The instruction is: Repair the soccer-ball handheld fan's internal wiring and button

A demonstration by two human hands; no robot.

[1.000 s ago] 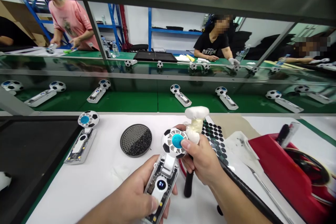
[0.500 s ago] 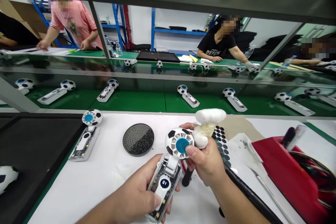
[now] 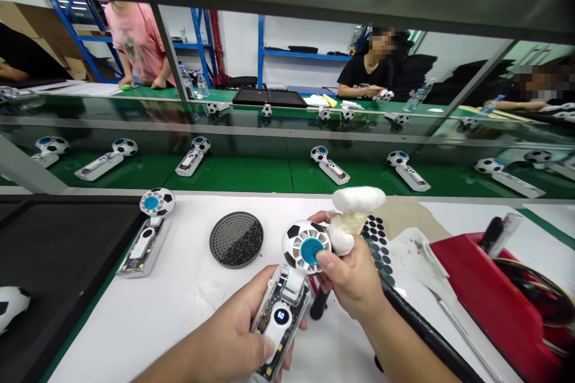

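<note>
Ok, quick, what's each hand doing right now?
Left hand: closed around the clear handle, thumb on its front.
Right hand: closed on the soccer-ball head, thumb at its blue centre, white padded piece by its fingers.

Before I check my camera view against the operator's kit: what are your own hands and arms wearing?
Left hand and right hand are bare, with no gloves. No sleeve, watch or bracelet shows on either forearm. I see no rings, though some fingers are partly hidden.

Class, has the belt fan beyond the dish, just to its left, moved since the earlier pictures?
Yes. The belt fan has moved rightward, judged against the dish; the sideways gap between them has narrowed.
</note>
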